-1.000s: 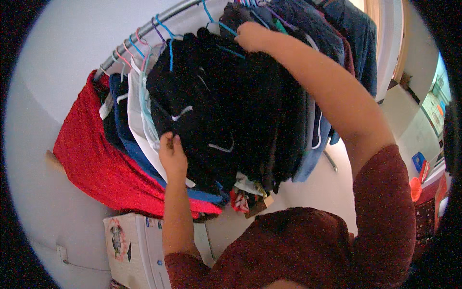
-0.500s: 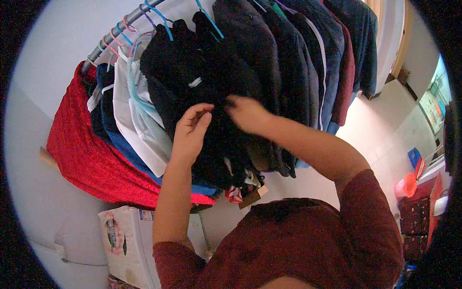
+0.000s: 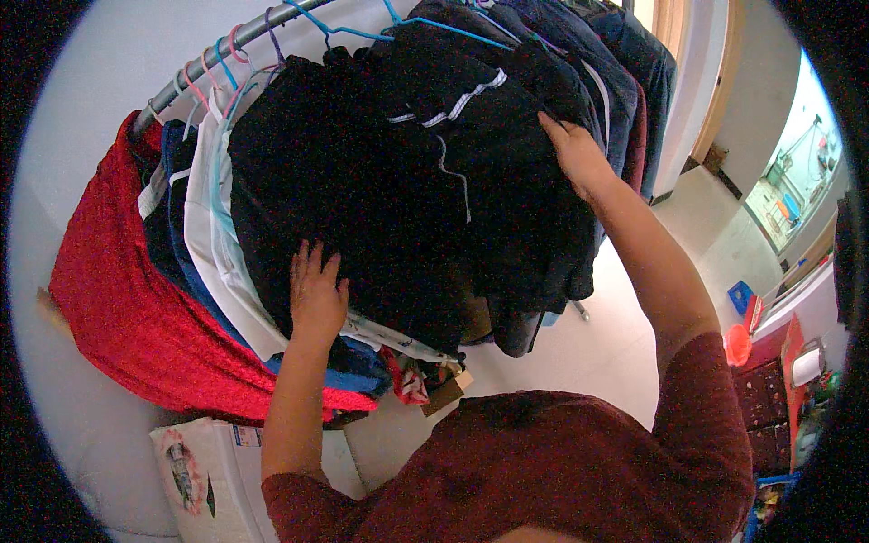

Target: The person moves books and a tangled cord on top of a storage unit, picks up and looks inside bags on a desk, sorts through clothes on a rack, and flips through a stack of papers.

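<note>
A black garment [image 3: 362, 172] hangs on a blue hanger [image 3: 353, 34], its front spread out before me. Near its top runs a crinkled white trim [image 3: 471, 96], and a thin white cord [image 3: 453, 176] dangles below. My left hand [image 3: 319, 294] lies with spread fingers against the lower left of the black cloth, holding nothing. Higher up on the right, my right hand [image 3: 579, 161] grips the garment's side edge; part of the fingers is hidden by the cloth.
A metal rail [image 3: 176, 89] carries several garments: red cloth [image 3: 145, 290] and white shirts [image 3: 213, 244] at left, dark jackets [image 3: 625, 90] at right. Below stand a white box [image 3: 204, 471] and a small carton [image 3: 448, 391]. An orange-red bucket [image 3: 738, 346] is at far right.
Both hands have parted: the left moved down and left, the right up and right. The black garment is spread wider, and its white trim and cord now show.
</note>
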The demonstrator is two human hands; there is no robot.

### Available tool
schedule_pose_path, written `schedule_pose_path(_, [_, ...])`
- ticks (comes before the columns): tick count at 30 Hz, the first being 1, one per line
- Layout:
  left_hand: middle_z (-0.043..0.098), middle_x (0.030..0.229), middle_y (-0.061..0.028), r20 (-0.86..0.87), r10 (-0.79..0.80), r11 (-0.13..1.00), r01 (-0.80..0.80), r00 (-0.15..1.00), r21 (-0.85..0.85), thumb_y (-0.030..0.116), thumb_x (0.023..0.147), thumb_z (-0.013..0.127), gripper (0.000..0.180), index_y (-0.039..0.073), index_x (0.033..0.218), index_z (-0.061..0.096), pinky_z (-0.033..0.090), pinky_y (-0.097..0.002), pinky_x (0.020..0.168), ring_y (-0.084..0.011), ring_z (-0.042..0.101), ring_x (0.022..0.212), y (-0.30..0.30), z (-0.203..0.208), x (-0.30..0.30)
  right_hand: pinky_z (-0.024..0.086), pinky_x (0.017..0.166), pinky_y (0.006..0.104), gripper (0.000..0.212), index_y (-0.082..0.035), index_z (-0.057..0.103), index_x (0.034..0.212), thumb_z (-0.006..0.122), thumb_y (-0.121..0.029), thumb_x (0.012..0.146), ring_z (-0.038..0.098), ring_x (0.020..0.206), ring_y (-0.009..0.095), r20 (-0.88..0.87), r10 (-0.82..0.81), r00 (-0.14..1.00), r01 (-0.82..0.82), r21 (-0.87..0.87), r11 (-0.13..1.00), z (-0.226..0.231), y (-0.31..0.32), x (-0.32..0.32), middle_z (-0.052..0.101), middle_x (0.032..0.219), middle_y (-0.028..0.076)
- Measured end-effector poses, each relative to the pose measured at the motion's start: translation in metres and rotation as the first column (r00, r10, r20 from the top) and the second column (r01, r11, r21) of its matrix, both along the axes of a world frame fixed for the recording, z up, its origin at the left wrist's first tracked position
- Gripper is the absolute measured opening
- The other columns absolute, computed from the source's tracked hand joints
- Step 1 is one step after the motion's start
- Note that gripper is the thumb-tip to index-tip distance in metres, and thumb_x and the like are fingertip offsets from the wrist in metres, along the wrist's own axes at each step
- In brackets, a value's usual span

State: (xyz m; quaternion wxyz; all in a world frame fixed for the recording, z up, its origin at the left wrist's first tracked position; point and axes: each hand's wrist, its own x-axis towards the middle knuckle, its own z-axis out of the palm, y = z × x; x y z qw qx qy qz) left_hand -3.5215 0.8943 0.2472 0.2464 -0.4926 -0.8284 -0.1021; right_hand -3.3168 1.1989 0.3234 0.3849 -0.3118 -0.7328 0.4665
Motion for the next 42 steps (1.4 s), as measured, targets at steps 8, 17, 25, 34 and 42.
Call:
schedule_pose_path(8, [0.045,0.109,-0.0153,-0.367,0.040,0.833,0.171,0.929,0.525,0.013,0.072,0.057,0.033,0.007,0.104,0.052,0.033,-0.0419,0.087,-0.0352,0.042,0.100,-0.012,0.037,0.024,0.038,0.083,0.0338,0.055,0.001,0.039,0.113,0.061,-0.025,0.071,0.050,0.095,0.030,0.517,0.190,0.834,-0.438,0.414,0.798,-0.027,-0.052,-0.005,0.050,0.105,0.021])
schedule_pose_path(17, [0.058,0.085,-0.0158,0.540,-0.464,0.757,-0.004,0.702,0.654,0.005,0.074,0.054,0.020,-0.003,0.093,0.053,0.043,-0.0270,0.067,-0.0202,0.056,0.077,0.011,0.026,0.051,0.043,0.073,0.0376,0.052,0.004,0.047,0.098,0.053,-0.041,0.074,0.054,0.083,0.035,0.131,0.506,0.853,-0.497,0.503,0.707,-0.016,-0.165,-0.078,0.055,0.091,0.023])
schedule_pose_path(25, [0.035,0.123,-0.0195,0.582,-0.359,0.826,-0.042,0.730,0.562,0.004,0.071,0.055,0.065,0.004,0.127,0.023,0.032,-0.0298,0.091,-0.0281,0.034,0.115,0.015,0.009,-0.012,0.040,0.069,0.0377,0.024,0.001,0.051,0.093,0.047,-0.019,0.080,0.052,0.080,0.037,0.193,0.082,0.978,-0.143,0.328,0.934,-0.018,-0.089,-0.080,0.054,0.084,0.024])
schedule_pose_path(34, [0.028,0.127,-0.0226,0.462,-0.307,0.743,-0.093,0.832,0.662,-0.006,0.069,0.049,0.068,0.002,0.129,0.016,0.025,-0.0311,0.095,-0.0296,0.031,0.117,-0.019,0.007,-0.047,0.041,0.060,0.0445,0.024,0.001,0.049,0.077,0.048,-0.023,0.080,0.050,0.070,0.042,0.103,-0.164,0.981,0.059,0.650,0.758,-0.005,0.002,-0.053,0.053,0.071,0.025])
schedule_pose_path(42, [0.030,0.126,-0.0223,0.398,-0.258,0.768,-0.063,0.881,0.637,-0.007,0.069,0.048,0.067,0.002,0.128,0.017,0.025,-0.0316,0.095,-0.0299,0.031,0.117,-0.028,0.007,-0.045,0.040,0.070,0.0369,0.025,0.004,0.049,0.094,0.047,-0.018,0.081,0.050,0.082,0.040,0.145,-0.170,0.975,0.013,0.724,0.690,-0.008,0.006,-0.045,0.052,0.084,0.026])
